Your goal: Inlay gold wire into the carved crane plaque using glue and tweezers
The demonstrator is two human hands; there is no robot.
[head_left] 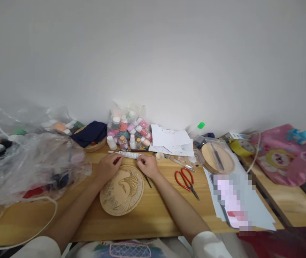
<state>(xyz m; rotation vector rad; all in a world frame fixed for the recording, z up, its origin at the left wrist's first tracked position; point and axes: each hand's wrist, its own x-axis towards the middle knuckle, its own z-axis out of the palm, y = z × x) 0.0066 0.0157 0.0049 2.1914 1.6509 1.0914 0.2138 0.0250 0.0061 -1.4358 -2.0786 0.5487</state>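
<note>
A round carved wooden plaque with a bird-like relief lies on the wooden table. My left hand rests at the plaque's upper left edge, its fingers curled together at the left part of a white printed tube. At the tube's right end is my right hand, its fingers bent and closed. Whatever either hand may pinch is too small to make out. A thin dark stick lies beside the plaque, partly under my right hand.
Red-handled scissors lie to the right, near a round wooden piece and a phone. Small bottles and white papers stand behind the hands. A clear plastic bag covers the left side.
</note>
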